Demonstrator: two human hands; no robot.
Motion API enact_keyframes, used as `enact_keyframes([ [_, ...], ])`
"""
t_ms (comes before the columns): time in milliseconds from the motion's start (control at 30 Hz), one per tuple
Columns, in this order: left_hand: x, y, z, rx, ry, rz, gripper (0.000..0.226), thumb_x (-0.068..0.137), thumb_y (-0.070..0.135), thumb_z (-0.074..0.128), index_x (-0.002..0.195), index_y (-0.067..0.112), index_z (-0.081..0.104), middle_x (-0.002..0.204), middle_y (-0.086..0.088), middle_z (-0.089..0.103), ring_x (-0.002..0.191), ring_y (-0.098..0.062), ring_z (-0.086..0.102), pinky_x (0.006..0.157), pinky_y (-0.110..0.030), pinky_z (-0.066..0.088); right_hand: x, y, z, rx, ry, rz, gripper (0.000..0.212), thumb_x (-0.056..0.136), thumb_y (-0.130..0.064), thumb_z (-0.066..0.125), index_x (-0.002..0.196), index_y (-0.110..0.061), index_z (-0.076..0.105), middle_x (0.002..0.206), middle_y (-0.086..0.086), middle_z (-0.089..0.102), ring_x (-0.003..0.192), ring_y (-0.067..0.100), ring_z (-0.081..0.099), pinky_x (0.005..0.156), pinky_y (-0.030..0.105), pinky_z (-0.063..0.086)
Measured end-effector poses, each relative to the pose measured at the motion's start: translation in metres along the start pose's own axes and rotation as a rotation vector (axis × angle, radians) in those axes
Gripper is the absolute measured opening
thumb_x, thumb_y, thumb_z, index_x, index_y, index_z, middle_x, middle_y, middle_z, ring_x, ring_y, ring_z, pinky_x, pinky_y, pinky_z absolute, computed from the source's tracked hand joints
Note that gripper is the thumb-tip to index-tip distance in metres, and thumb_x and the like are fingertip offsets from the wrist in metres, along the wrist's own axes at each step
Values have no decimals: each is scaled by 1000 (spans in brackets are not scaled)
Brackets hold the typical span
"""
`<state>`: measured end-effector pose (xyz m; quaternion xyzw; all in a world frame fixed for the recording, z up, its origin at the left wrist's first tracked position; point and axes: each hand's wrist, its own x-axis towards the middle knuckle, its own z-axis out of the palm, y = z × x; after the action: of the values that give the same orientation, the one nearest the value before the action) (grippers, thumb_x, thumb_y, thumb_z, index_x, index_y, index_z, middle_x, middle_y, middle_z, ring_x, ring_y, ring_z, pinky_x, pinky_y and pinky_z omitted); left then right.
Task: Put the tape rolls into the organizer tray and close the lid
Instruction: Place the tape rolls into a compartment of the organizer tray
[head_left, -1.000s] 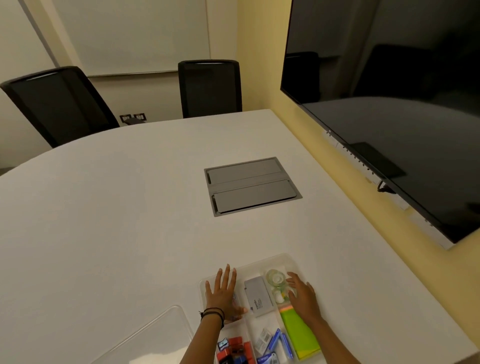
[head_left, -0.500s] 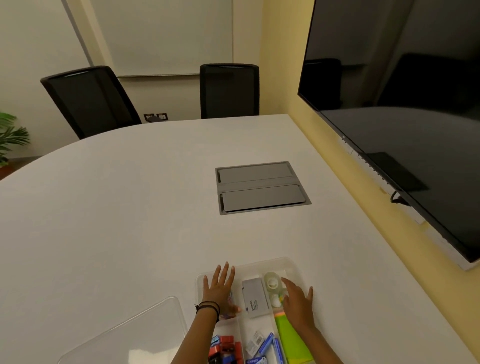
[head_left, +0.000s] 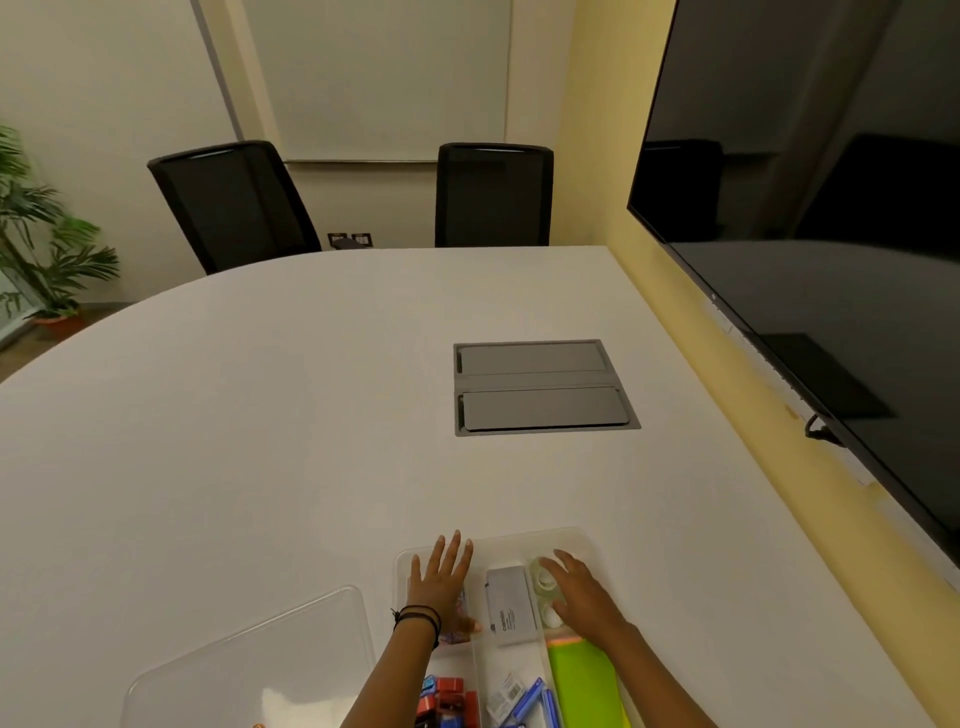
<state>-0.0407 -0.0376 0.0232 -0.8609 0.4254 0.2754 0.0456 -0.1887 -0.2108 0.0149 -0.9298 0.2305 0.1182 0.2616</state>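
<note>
A clear plastic organizer tray (head_left: 530, 538) sits at the near edge of the white table. Clear tape rolls (head_left: 543, 584) lie in its far right compartment. My right hand (head_left: 582, 597) rests flat over them, fingers spread, and I cannot tell whether it grips one. My left hand (head_left: 441, 584) lies flat and open over the far left compartment. The clear lid (head_left: 249, 660) lies on the table to the left of the tray, apart from it.
The tray also holds a grey box (head_left: 511, 605), green and yellow paper pads (head_left: 584, 686), blue items (head_left: 535, 701) and red clips (head_left: 449, 699). A grey cable hatch (head_left: 543, 387) is set in the table. A large dark screen (head_left: 810, 208) hangs at right. Two black chairs stand beyond.
My view has swung left and up a little. My right hand slid forward over the tape rolls. The left hand stays flat on the left compartment.
</note>
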Motion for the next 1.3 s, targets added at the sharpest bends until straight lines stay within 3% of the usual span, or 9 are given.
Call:
enact_keyframes([
  [333,3,-3,2,-6,29,6,111,78,51,67,148,17,-13,158,-8,-18,146,-31,-15,118,-52,-2,26,-1,7,-113,-63,-45,56,93,-2,41,143,-24,26,151,14,20,136,27,31,105,34,40],
  [533,4,-4,5,-3,57,18,109,79,49,67,148,16,-12,158,-9,-18,146,-31,-14,118,-51,-2,30,-2,13,-212,-48,-36,71,86,14,37,145,-21,19,148,15,24,128,31,37,96,39,47],
  [733,3,-4,5,-27,69,36,109,79,45,68,148,15,-10,158,-10,-17,146,-31,-14,119,-45,-2,36,-6,11,-238,-39,-14,40,96,-17,41,136,-15,36,138,17,36,122,30,44,90,39,49],
  [1000,4,-4,5,-29,66,38,110,79,44,69,149,14,-10,158,-10,-16,145,-31,-14,120,-45,-1,41,-12,13,-188,8,41,31,89,2,41,115,-10,54,127,15,44,114,29,47,81,36,49],
  [1300,5,-5,7,-17,67,38,111,78,45,69,149,14,-10,158,-10,-16,145,-31,-14,121,-45,0,42,-15,18,-61,77,107,23,88,0,48,105,-9,59,120,12,50,110,24,49,80,31,48],
])
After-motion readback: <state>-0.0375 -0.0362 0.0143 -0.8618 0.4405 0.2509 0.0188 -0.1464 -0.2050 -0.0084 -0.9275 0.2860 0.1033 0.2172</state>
